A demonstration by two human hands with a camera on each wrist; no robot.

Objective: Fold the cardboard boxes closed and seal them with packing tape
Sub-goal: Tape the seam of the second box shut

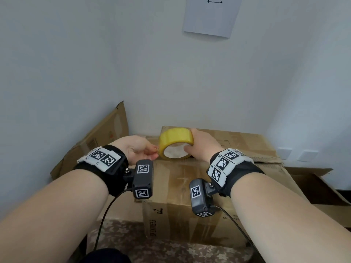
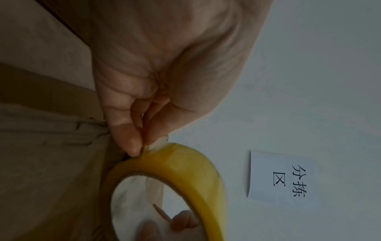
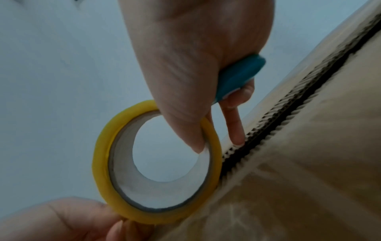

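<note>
A closed brown cardboard box (image 1: 190, 186) stands in front of me, with clear tape shining on its top. A yellow packing tape roll (image 1: 175, 143) stands on edge on the box. My right hand (image 1: 190, 141) grips the roll, thumb inside the core (image 3: 164, 184) and fingers over the outside. A teal object (image 3: 239, 76) is tucked in that palm. My left hand (image 1: 154, 150) pinches the loose tape end (image 2: 160, 141) at the roll's left side between thumb and forefinger. The roll (image 3: 103, 163) sits beside the box's flap seam (image 3: 288, 114).
An open cardboard box with a raised flap (image 1: 106, 137) leans against the wall at the left. More flattened cardboard (image 1: 313, 183) lies to the right. A paper sign (image 1: 210, 16) hangs on the wall. A camouflage-patterned cloth (image 1: 171, 249) lies below the box.
</note>
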